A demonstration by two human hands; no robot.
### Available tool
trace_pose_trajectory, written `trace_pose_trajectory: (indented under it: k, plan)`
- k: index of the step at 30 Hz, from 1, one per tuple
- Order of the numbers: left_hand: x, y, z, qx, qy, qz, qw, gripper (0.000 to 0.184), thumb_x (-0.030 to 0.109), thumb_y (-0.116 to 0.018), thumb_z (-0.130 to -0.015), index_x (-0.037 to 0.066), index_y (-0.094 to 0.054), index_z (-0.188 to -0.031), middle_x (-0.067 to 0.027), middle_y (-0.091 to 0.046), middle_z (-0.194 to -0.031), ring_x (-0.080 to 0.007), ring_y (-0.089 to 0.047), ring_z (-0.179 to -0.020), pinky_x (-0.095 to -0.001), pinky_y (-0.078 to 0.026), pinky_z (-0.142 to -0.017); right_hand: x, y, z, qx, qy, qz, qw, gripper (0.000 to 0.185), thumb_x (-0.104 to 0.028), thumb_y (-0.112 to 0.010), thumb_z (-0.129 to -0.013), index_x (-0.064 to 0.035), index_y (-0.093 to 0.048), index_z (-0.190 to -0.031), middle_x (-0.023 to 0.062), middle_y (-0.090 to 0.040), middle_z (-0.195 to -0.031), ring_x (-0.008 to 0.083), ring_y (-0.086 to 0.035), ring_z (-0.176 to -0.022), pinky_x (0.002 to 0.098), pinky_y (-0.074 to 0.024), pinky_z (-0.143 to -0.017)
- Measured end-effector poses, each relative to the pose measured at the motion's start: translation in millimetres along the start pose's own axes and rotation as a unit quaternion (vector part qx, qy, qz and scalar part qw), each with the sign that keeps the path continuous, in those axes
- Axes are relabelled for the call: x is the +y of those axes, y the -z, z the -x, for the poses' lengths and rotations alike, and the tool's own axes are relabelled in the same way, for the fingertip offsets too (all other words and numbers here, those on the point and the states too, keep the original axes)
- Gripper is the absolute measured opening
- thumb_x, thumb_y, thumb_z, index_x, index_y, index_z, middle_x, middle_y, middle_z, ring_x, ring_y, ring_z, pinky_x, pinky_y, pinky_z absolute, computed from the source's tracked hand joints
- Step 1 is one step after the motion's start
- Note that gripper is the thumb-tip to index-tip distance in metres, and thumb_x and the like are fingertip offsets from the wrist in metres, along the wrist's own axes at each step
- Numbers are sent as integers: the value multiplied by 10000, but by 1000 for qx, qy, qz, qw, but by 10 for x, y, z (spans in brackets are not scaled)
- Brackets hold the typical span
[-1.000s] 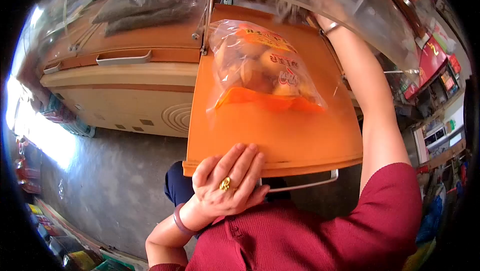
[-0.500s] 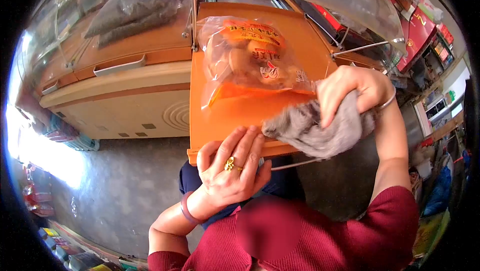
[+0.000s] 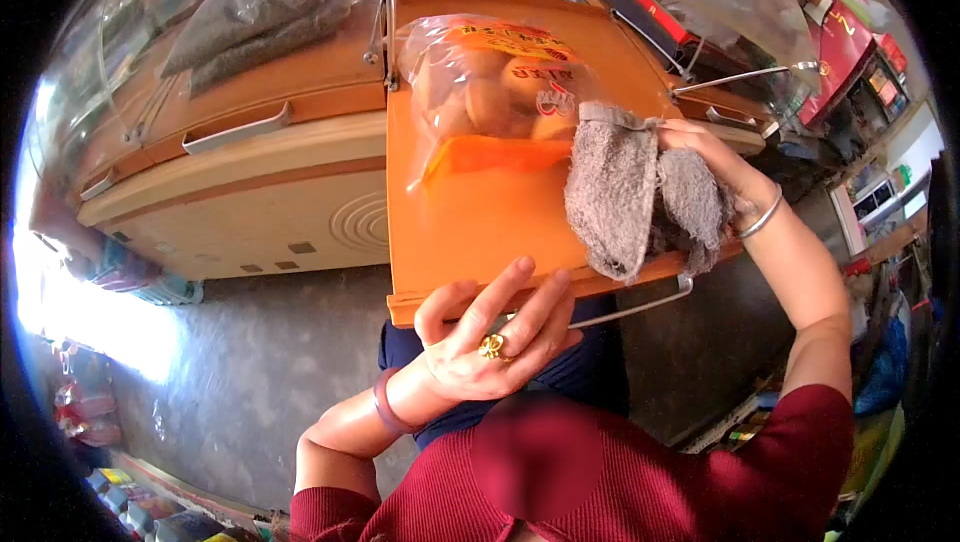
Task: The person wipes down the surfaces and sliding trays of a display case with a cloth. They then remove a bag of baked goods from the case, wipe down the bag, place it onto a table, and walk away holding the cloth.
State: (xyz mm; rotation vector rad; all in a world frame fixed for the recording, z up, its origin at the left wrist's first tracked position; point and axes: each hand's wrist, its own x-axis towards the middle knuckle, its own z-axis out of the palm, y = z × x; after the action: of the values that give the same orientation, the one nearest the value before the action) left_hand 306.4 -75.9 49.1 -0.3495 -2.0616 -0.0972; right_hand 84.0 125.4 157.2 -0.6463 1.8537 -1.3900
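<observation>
Bare hands at an orange panel, seen from above. The right hand has its grip closed on a crumpled grey cloth, which hangs in folds over the panel's right side, near the front edge. The left hand (a gold ring on one finger) lies with fingers spread at that edge; whether its grip clamps the edge or merely rests there, one cannot tell. A clear, printed bag of round, pale-brown items lies on the panel beyond the hands, its near right corner beside the cloth. Two hazards may be noted: a wide sweep of the loose folds could snag the thin film and drag the bag askew, and a trailing fold could catch on the metal handle below the front edge.
</observation>
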Motion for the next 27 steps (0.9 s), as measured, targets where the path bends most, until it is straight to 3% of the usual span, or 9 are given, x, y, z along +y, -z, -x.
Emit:
trace_pose_trajectory:
  k: [3, 5, 9, 15, 17, 21, 22, 25, 27]
  plan:
    - [-48, -63, 2, 34, -26, 5, 999, 263, 400, -700, -686, 242, -681, -895, 60, -613, -1093, -192, -545, -1028, -381, -340, -817, -128, -298, 389, -11, 14, 17, 1000, 382, -236, -543, -859, 29, -543, -1135, 74, -592, -1115, 172, -583, -971, 298, -450, -855]
    - [-119, -167, 7, 86, -33, 33, 995, 180, 324, -711, -696, 217, -652, -828, 75, -627, -1015, -152, -576, -981, -322, -364, -810, -105, -346, 621, -29, 28, 25, 999, 372, -234, -551, -853, 27, -550, -1118, 77, -594, -1090, 178, -585, -949, 300, -452, -836]
    - [-255, -420, -98, 117, -35, 42, 992, 183, 239, -732, -635, 166, -637, -774, 47, -579, -947, -151, -525, -869, -328, -376, -755, 124, -383, 1257, -5, 76, -9, 997, 351, -229, -566, -841, 22, -563, -1086, 83, -599, -1041, 190, -589, -904, 304, -455, -797]
    - [-691, -863, -435, 64, -5, -26, 998, 140, 202, -668, -709, 105, -578, -755, -13, -426, -682, -168, -486, -667, -324, -367, -579, 280, -341, 1862, 58, 170, -46, 983, 320, -223, -588, -823, 15, -582, -1037, 92, -606, -967, 208, -596, -836, 311, -459, -740]
    - [-833, -1006, -529, 74, 5, -32, 997, 104, 179, -638, -740, 106, -570, -768, -13, -466, -674, -158, -524, -626, -306, -394, -549, 326, -317, 1946, 72, 194, -48, 977, 310, -221, -596, -817, 13, -589, -1021, 95, -609, -942, 214, -598, -814, 313, -460, -720]
    - [-998, -1183, -568, 58, 39, -45, 997, 55, 145, -610, -780, 120, -600, -828, -9, -506, -696, -153, -547, -639, -298, -427, -572, 462, -239, 1902, 79, 208, -43, 974, 290, -217, -611, -806, 8, -602, -988, 101, -613, -893, 226, -602, -769, 317, -463, -682]
    - [-980, -1146, -553, 43, 41, -27, 998, 134, 142, -653, -769, 133, -632, -901, -11, -569, -719, -189, -580, -670, -317, -457, -607, 492, -206, 1853, 77, 206, -40, 975, 285, -216, -615, -803, 7, -605, -980, 102, -614, -881, 229, -603, -757, 318, -464, -672]
    - [-1005, -1267, -574, 87, -13, 8, 996, 85, 131, -645, -756, 113, -599, -826, -12, -542, -717, -183, -541, -655, -329, -426, -598, 597, -37, 1671, 57, 197, -27, 978, 270, -212, -626, -794, 4, -615, -956, 107, -618, -844, 238, -606, -724, 322, -466, -643]
    - [-974, -1312, -616, 51, 5, 15, 999, 84, 115, -667, -743, 106, -601, -794, -28, -554, -703, -203, -543, -670, -345, -409, -662, 647, 138, 1568, 45, 187, -9, 981, 260, -210, -633, -788, 1, -621, -939, 110, -620, -819, 244, -608, -701, 324, -467, -624]
